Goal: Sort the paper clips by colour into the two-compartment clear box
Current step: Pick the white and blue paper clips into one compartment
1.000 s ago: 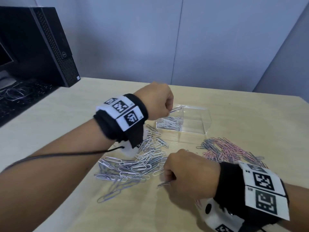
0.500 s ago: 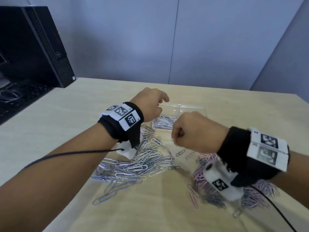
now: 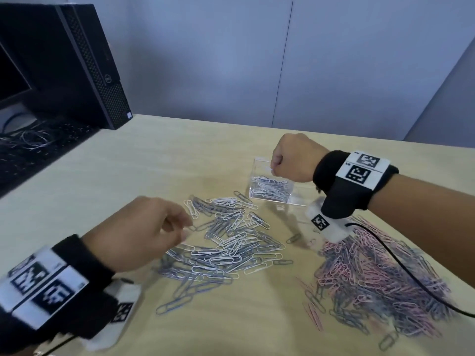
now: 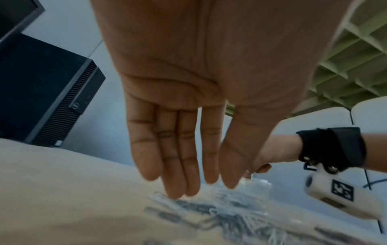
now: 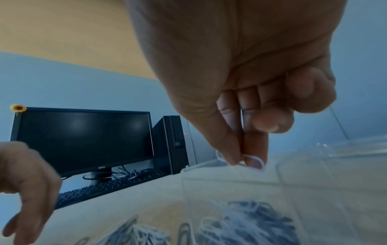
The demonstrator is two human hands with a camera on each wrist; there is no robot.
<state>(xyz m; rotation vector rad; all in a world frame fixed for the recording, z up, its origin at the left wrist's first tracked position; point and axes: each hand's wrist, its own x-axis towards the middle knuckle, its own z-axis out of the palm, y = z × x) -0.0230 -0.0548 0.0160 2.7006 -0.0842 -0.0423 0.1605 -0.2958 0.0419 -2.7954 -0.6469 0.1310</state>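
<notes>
The clear two-compartment box stands mid-table; its left compartment holds white clips, and my right arm covers the other compartment. My right hand hovers over the left compartment, its thumb and forefinger pinching one white paper clip. A pile of white clips lies in front of the box. My left hand hangs just above that pile's left edge, fingers straight and holding nothing. A pink-and-white mixed pile lies at the right.
A black computer tower, a monitor and a keyboard stand at the far left with loose cables. A black cable from my right wrist crosses the mixed pile. A few stray clips lie near the front right.
My right hand has carried a white clip from the front of the table up over the box. My left hand has let its clip go over the box, then drawn back to the white pile.
</notes>
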